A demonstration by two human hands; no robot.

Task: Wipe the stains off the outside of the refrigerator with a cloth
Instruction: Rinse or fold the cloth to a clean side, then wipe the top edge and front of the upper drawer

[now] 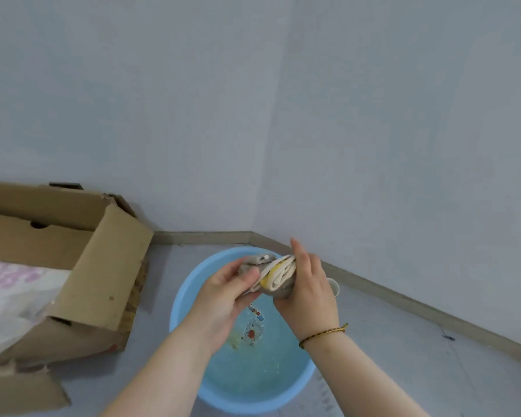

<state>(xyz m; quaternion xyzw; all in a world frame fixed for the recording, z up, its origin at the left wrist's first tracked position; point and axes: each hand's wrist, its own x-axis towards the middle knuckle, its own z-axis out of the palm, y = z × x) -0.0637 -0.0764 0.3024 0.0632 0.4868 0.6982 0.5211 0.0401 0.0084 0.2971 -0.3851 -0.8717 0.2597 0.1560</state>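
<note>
A bunched grey, white and yellow cloth point(272, 273) is held between both hands above a light blue plastic basin point(190, 293) with water in it. My left hand point(223, 291) grips the cloth's left end, thumb on top. My right hand point(309, 288) wraps around the cloth's right end, with the index finger pointing up. A braided cord bracelet point(322, 334) sits on the right wrist. No refrigerator is in view.
The basin stands on a grey floor in a room corner, with pale walls and a grey baseboard point(403, 300) behind it. An open cardboard box point(82, 266) holding a white printed sheet sits to the left. A small white object point(334, 285) peeks out behind my right hand.
</note>
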